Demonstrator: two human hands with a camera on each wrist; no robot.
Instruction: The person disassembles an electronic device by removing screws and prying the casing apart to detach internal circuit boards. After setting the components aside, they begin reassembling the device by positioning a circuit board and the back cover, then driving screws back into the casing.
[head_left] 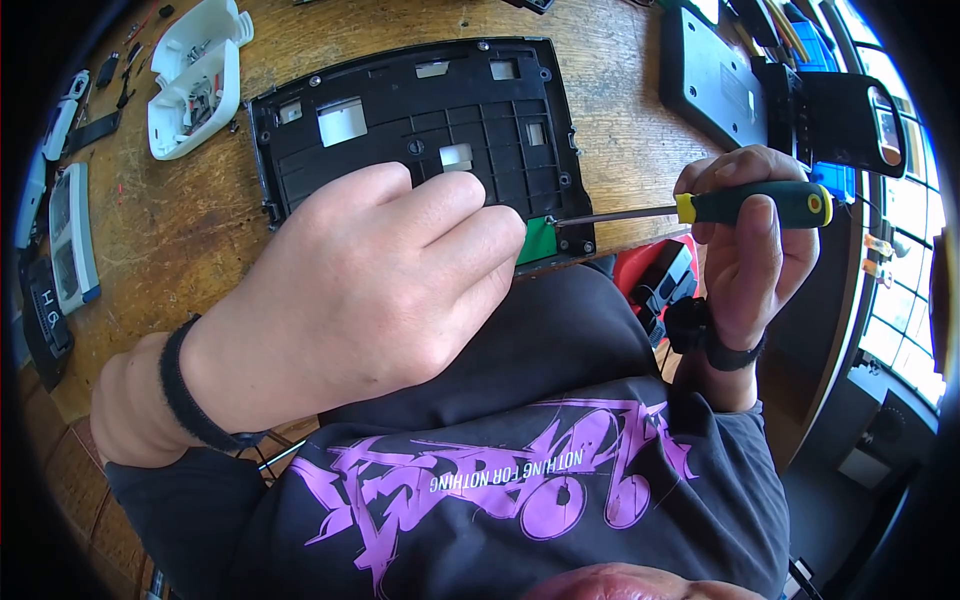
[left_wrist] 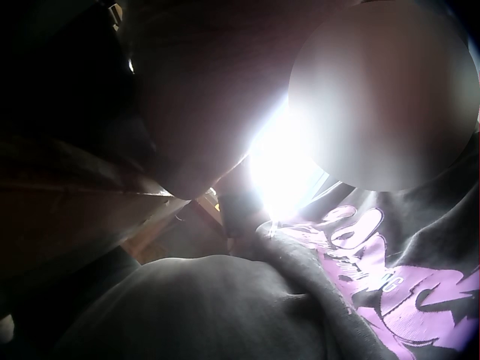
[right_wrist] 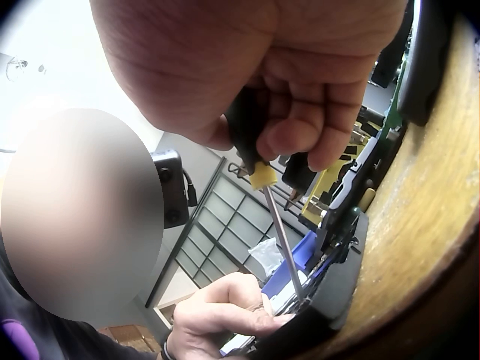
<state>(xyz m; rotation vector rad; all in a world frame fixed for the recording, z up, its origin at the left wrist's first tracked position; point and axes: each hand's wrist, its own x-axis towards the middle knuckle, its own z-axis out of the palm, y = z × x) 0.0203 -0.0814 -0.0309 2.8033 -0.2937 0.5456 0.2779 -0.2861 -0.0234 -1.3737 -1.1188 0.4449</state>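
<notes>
In the head view, a black plastic panel (head_left: 400,75) with ribs and cutouts lies at the table's front edge, a green piece (head_left: 537,242) at its near right corner. My right hand (head_left: 755,235) grips the dark green handle of a screwdriver (head_left: 620,214), held nearly level, its tip at a screw beside the green piece. Curled at the panel's near side, my left hand (head_left: 385,275) covers part of it; its fingertips are hidden there. In the right wrist view, the left fingers (right_wrist: 251,319) touch the panel (right_wrist: 337,300) near the screwdriver's tip (right_wrist: 281,236). The left wrist view is dark.
A white open case (head_left: 197,100) with small metal parts sits at the back left. White and black parts (head_left: 72,235) line the left side. A dark grey device (head_left: 712,80) stands at the back right, beside a black stand (head_left: 835,120). Below the table edge is something red (head_left: 640,262).
</notes>
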